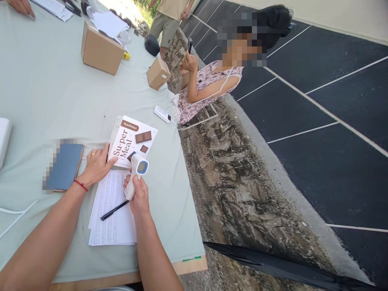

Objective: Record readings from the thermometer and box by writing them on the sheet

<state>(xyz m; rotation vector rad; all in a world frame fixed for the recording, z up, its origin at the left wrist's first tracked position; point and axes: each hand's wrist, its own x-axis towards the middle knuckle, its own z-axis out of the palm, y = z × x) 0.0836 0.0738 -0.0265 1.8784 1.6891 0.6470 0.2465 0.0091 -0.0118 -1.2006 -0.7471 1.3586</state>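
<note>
A white and brown meal box, printed "Su-per Meal", stands on the table. My left hand holds its lower left corner, thumb against the front and fingers along the side. In my right hand is a white infrared thermometer with a blue-rimmed screen, gripped by the handle in front of the box. Printed sheets lie beneath my hands, and a black pen rests slantwise on them. Left of my left hand lies a dark tablet or phone.
A small carton and a larger carton with papers on top stand farther back. A white power bank lies near the table's right edge. One person sits beside the table, another stands behind. White cable lies at left.
</note>
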